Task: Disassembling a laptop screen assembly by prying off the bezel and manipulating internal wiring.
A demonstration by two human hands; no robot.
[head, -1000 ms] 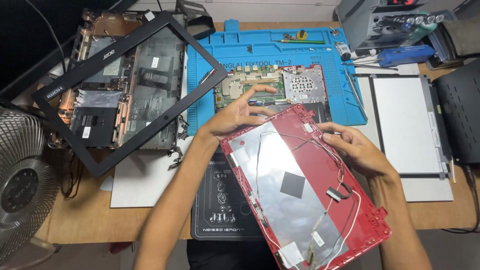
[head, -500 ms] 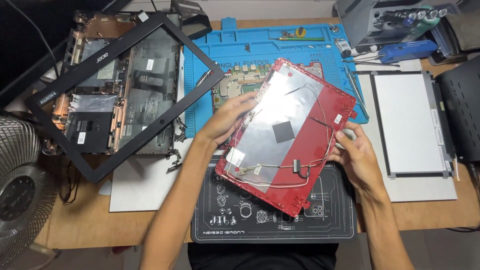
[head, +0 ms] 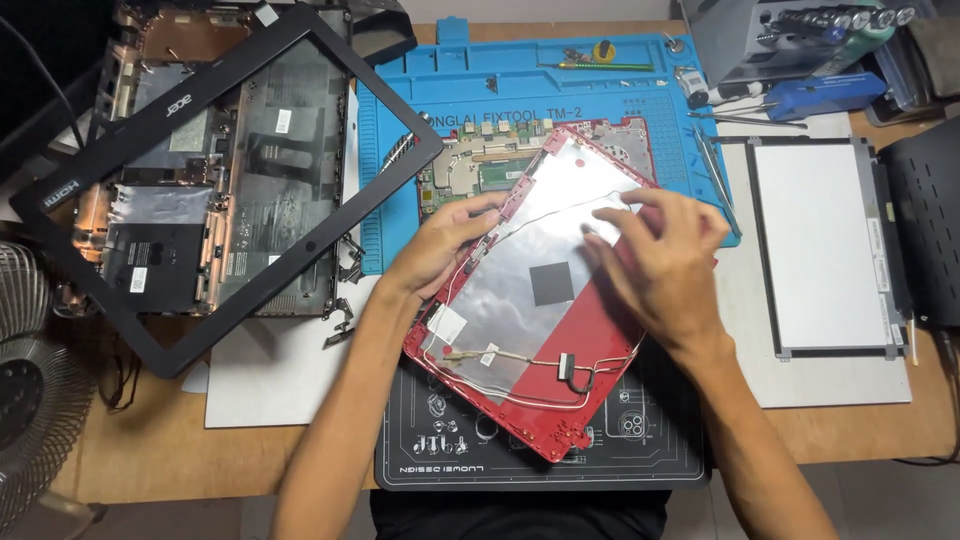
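A red laptop lid shell (head: 520, 300), inner side up with silver foil and thin cables, lies tilted across the blue mat (head: 520, 85) and the black mat (head: 540, 460). My left hand (head: 445, 240) grips its left edge, thumb on top. My right hand (head: 660, 260) rests over the lid's right half, fingers spread on the foil near a white cable. A circuit board (head: 480, 170) shows partly from under the lid's upper edge.
A black screen bezel (head: 230, 190) leans over an opened laptop base (head: 200, 200) at left. A bare display panel (head: 820, 250) lies at right on a white sheet. Tools and a blue case (head: 820, 95) sit at the back right. A fan (head: 30, 400) stands at lower left.
The red lid has turned and shifted up toward the blue mat. My right hand moved from the lid's right edge onto its foil surface. My left hand stays on the left edge.
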